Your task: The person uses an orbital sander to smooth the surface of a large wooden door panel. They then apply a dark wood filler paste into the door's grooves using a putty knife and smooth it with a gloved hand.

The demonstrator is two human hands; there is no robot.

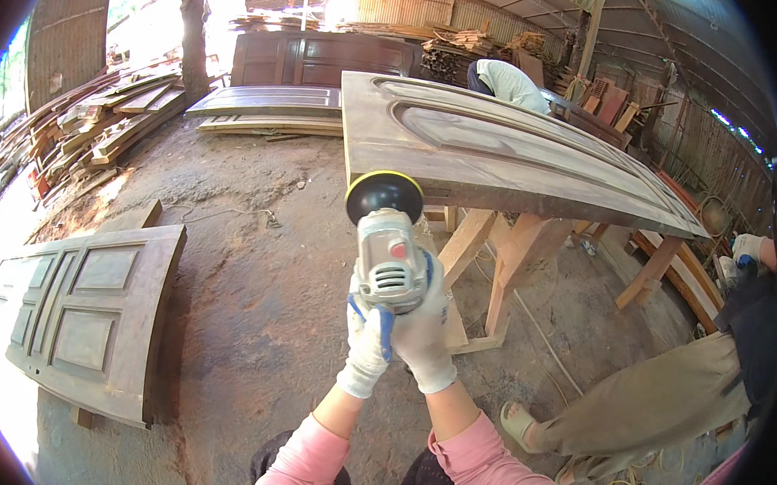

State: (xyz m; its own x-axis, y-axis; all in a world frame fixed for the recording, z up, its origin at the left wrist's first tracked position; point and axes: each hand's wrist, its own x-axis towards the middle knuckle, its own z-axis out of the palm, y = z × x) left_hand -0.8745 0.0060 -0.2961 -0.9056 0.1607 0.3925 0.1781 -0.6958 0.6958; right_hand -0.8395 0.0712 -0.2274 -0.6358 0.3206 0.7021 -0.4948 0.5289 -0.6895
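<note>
Right now both my gloved hands are wrapped around the grey angle grinder (391, 262), held up in the air between me and the door panel. My left hand (368, 346) grips the rear of its body, fingers curled shut around it; my right hand (423, 338) closes on it from the other side and just beneath, the two gloves touching. The grinder's black backing pad with its yellow rim (384, 195) points away from me, sitting just beside the near end edge of the large brown door (490, 152), though I cannot tell whether it touches the wood. That door lies flat on pale wooden trestles (505, 262) over the dirt floor (257, 277). Off to my left another panelled door (82, 315) lies on the ground. At my right a seated person in khaki trousers (656, 404) shows a gloved hand (748, 245). Beyond the far end of the door, someone in a light shirt (510, 82) bends over, with stacked planks (114, 113) at the far left.
</note>
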